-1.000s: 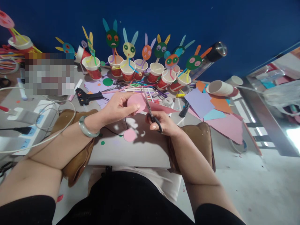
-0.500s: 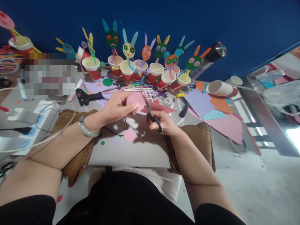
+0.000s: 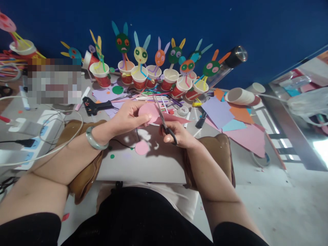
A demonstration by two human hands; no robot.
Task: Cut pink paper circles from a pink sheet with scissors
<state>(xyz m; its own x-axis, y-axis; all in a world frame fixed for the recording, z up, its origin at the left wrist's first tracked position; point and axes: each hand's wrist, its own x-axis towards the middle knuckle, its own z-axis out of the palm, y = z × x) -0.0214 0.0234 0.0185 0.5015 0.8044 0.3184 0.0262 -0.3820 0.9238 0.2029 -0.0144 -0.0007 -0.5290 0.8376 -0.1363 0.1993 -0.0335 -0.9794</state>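
Note:
My left hand [image 3: 130,118] pinches a piece of pink paper [image 3: 148,112] with a rounded edge, thumb on top. In my right hand [image 3: 179,133] are scissors [image 3: 167,130] with black handles, fingers in the loops. Their blades point up and away, at the right edge of the round pink part. A flap of the pink sheet [image 3: 178,119] sticks out to the right behind the blades. Below the hands, a cut pink paper circle [image 3: 141,148] lies on the table, beside a thin black cord.
Red-and-white paper cups [image 3: 139,77] with paper rabbit heads line the blue wall. A black glue gun [image 3: 98,106] lies left, near a power strip [image 3: 38,136]. Coloured paper sheets [image 3: 217,111] and stacked cups [image 3: 239,95] are at right. Brown cushions [image 3: 212,153] lie under both forearms.
The pink paper has turned slightly in my left hand, and its right flap has shifted a little left. The scissors and both hands stay almost in place.

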